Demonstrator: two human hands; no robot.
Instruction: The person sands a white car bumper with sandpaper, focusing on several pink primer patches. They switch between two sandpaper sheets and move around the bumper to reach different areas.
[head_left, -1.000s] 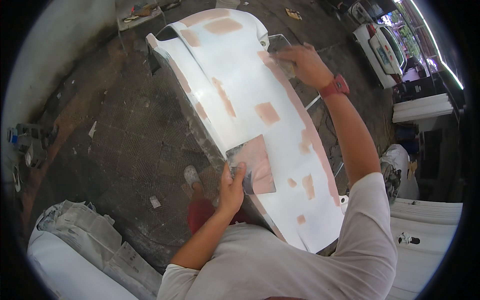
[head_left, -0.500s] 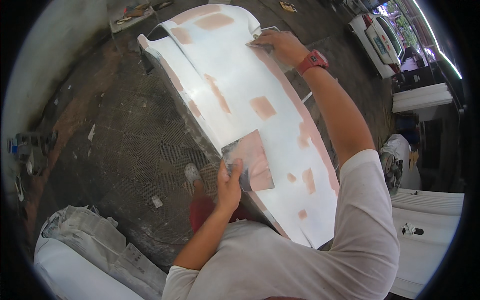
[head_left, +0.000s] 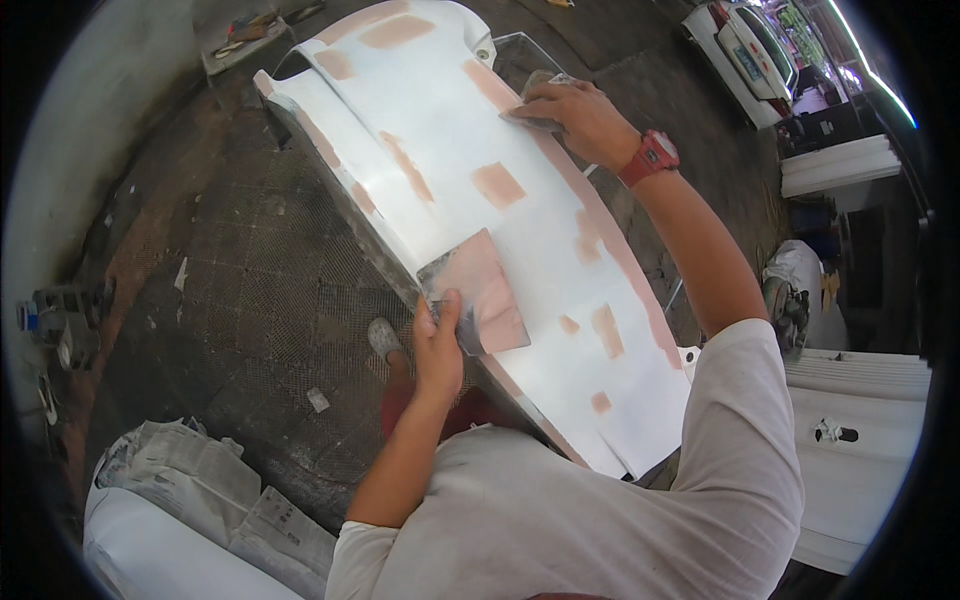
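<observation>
A long white car body panel (head_left: 455, 115), with several pinkish-brown filler patches and a filler strip along its right edge, lies tilted before me. In my left hand (head_left: 438, 345) is a flat square board (head_left: 482, 285) smeared with pink filler; my thumb rests on top, the other fingers are mostly hidden beneath. The board hovers over or rests on the panel's left edge; I cannot tell which. My right hand (head_left: 590, 122) grips a thin putty spreader (head_left: 538, 122), its blade at the filler strip near the panel's far right. A red watch is on that wrist.
Paper-masked white bodywork (head_left: 200, 490) is at the lower left. More white panels (head_left: 860, 420) stand at the right, and a white car (head_left: 735, 65) is parked beyond. A tray with tools (head_left: 245, 45) sits at the far left on the dark, gridded floor.
My right hand has drawn the spreader nearer along the panel's right edge, away from the far corner. Pink filler now shows beyond it. The whole view has shifted slightly; the left hand still holds the board.
</observation>
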